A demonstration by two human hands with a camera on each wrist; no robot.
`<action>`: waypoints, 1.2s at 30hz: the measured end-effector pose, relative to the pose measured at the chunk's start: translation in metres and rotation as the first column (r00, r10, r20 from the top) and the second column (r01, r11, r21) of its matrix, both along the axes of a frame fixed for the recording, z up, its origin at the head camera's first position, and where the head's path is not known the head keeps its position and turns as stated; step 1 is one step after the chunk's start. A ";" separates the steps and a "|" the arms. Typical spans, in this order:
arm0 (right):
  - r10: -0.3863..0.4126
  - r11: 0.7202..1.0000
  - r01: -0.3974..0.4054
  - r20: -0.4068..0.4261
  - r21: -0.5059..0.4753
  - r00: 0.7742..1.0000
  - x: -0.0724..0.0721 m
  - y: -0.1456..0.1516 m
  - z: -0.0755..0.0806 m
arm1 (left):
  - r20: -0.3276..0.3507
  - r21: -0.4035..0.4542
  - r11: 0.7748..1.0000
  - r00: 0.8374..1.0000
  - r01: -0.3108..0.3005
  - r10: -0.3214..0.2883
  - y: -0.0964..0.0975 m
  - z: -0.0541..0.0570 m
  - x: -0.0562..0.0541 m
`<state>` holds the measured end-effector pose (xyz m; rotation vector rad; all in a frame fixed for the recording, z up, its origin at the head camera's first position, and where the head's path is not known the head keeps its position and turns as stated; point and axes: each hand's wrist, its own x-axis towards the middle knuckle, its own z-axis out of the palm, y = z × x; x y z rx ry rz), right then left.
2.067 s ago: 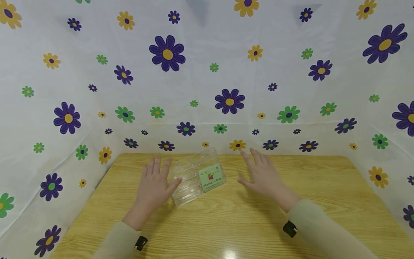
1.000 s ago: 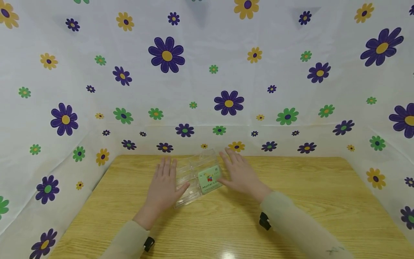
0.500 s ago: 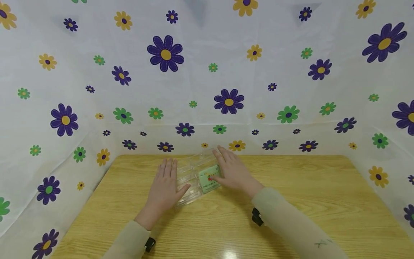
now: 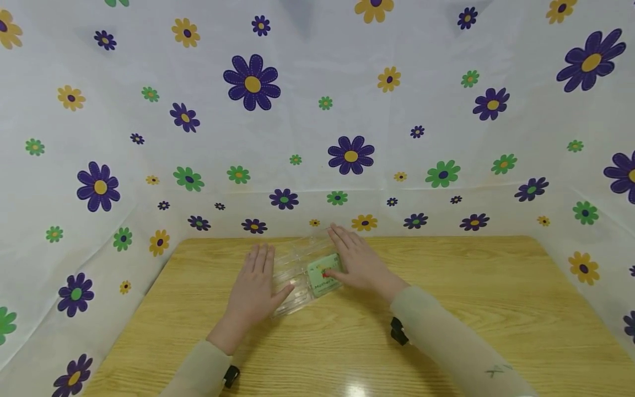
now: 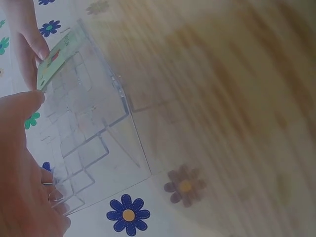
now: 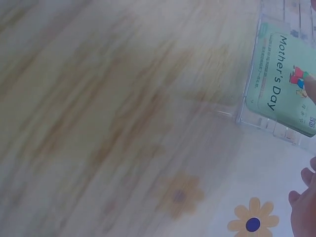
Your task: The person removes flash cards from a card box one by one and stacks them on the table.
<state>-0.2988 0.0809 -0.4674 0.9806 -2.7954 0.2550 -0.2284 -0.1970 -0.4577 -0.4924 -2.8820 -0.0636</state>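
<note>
A clear plastic organizer (image 4: 297, 298) with several compartments lies at a slant on the wooden table. Inside its right part stands a light green card (image 4: 319, 281) lettered "Mother's Day". My left hand (image 4: 255, 292) lies along the organizer's left side, fingers straight and thumb reaching over the near left part. In the left wrist view, fingertips show at the clear wall. Against the right side rests my right hand (image 4: 364, 264), its fingers extended along the edge and its thumb over the card. The right wrist view shows the thumb on the card (image 6: 276, 79) and fingertips beyond the organizer's side.
A white cloth (image 4: 297, 127) printed with purple, yellow and green flowers hangs behind and at both sides. The wooden table (image 4: 446, 342) reaches back to it, and the organizer's far corner comes close to that back edge.
My right hand has moved left from apart to the organizer's right side, its thumb now over the card. My left hand has shifted slightly right, against the left side. The organizer stays nearly in place.
</note>
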 end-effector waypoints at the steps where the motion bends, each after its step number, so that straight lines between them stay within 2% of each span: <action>1: 0.004 1.000 -0.004 0.001 -0.003 1.000 0.000 0.001 0.000 | 0.000 -0.005 1.000 1.000 0.002 -0.002 0.000 0.000 0.000; 8: 0.014 1.000 -0.014 -0.019 -0.022 1.000 0.005 0.009 0.003 | 0.004 -0.026 1.000 1.000 0.009 -0.009 0.003 -0.004 -0.001; 15: 0.020 0.999 -0.021 -0.038 -0.036 0.999 0.008 0.015 0.004 | -0.024 -0.023 0.999 0.999 0.030 -0.030 0.007 -0.007 -0.003; 27: -0.010 1.000 0.009 -0.055 -0.025 0.998 0.014 0.028 0.001 | -0.074 -0.101 0.993 0.995 0.062 -0.070 0.012 -0.010 -0.011; 36: -0.025 0.999 0.022 -0.061 -0.049 0.998 0.026 0.039 0.003 | -0.064 -0.111 0.988 0.991 0.109 -0.117 0.017 -0.011 -0.014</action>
